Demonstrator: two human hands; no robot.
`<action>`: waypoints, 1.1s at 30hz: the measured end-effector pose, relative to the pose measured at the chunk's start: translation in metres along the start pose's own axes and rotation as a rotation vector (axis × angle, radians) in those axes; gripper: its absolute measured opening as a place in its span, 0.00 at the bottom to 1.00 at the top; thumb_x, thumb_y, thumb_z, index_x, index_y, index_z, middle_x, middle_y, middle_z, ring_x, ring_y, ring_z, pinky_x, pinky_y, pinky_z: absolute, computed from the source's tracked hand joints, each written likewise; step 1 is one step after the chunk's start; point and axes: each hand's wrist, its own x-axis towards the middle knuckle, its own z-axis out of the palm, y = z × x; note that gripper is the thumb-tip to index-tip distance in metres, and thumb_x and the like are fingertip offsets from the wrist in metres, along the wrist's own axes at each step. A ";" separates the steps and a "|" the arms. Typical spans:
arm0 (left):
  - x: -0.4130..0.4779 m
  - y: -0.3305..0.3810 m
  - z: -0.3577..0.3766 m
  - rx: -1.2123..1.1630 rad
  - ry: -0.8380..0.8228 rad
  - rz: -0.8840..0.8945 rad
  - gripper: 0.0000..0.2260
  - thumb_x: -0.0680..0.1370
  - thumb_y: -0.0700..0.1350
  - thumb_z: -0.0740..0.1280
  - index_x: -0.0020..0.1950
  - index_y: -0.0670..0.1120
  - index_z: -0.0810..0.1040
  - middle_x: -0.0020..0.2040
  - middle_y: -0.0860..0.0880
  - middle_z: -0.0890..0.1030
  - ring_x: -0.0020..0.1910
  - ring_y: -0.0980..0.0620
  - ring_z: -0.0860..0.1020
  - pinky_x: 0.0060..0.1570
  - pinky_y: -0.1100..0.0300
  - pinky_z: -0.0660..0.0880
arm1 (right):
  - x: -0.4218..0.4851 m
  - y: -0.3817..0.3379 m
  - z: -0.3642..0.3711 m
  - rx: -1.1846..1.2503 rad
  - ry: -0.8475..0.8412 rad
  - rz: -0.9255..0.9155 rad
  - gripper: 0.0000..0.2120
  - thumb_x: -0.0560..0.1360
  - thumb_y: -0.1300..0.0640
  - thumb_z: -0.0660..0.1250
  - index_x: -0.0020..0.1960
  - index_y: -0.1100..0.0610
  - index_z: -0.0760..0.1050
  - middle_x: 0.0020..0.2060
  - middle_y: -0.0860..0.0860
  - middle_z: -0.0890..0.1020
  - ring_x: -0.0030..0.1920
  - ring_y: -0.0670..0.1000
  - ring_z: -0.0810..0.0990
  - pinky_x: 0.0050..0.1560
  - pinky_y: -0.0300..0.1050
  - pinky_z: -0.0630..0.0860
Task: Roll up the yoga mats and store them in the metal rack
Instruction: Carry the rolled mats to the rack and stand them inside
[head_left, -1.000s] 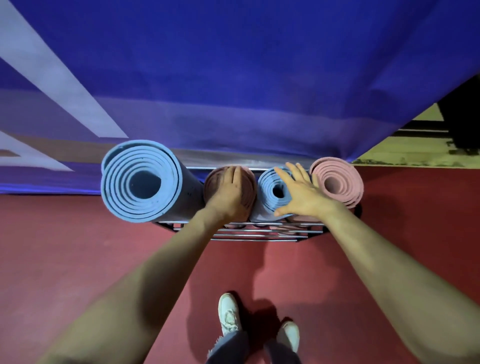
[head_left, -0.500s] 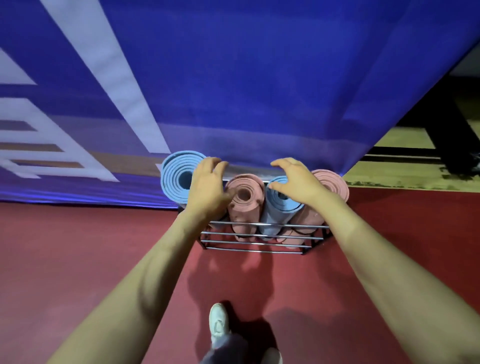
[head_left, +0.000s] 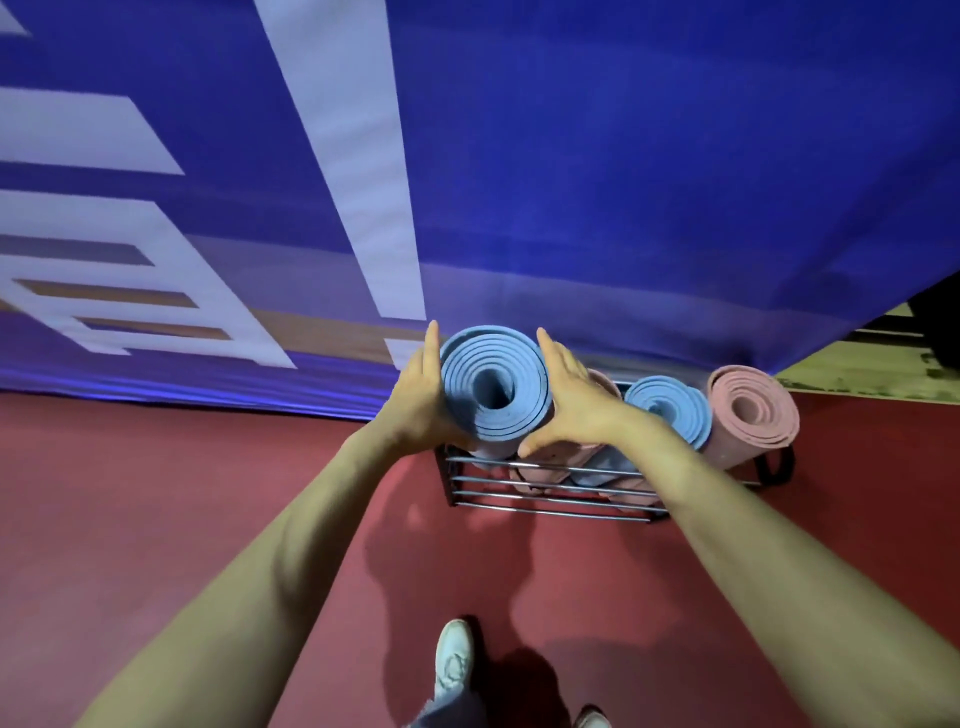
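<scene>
Left hand (head_left: 421, 408) and right hand (head_left: 571, 410), fingers straight, press opposite sides of blue mat (head_left: 493, 389) at left end of metal rack (head_left: 545, 491). Foam probably light and springy; hold the sides.

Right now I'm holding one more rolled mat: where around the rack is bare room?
The metal rack is crowded: four rolled mats fill it side by side. Bare red floor lies left of it, below the banner, and in front, toward the shoe.
</scene>
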 end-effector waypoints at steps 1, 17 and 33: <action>0.002 -0.003 0.001 -0.107 -0.041 0.002 0.66 0.58 0.40 0.83 0.76 0.41 0.33 0.74 0.44 0.61 0.72 0.46 0.62 0.68 0.53 0.64 | 0.003 0.002 0.004 0.016 0.004 0.001 0.68 0.57 0.49 0.82 0.76 0.55 0.32 0.77 0.51 0.41 0.76 0.48 0.42 0.70 0.38 0.44; 0.049 -0.013 -0.003 -0.418 -0.011 0.129 0.46 0.52 0.49 0.82 0.68 0.46 0.70 0.64 0.47 0.74 0.62 0.58 0.74 0.62 0.59 0.72 | 0.041 0.025 -0.003 0.392 0.193 -0.099 0.49 0.52 0.53 0.82 0.67 0.41 0.60 0.62 0.44 0.72 0.62 0.45 0.72 0.63 0.51 0.72; 0.038 -0.063 0.045 -0.481 -0.016 0.006 0.41 0.54 0.46 0.78 0.63 0.53 0.65 0.60 0.55 0.70 0.60 0.63 0.71 0.59 0.63 0.73 | 0.063 0.045 0.061 0.284 0.179 -0.060 0.54 0.49 0.51 0.79 0.70 0.43 0.57 0.63 0.46 0.69 0.61 0.49 0.72 0.59 0.54 0.73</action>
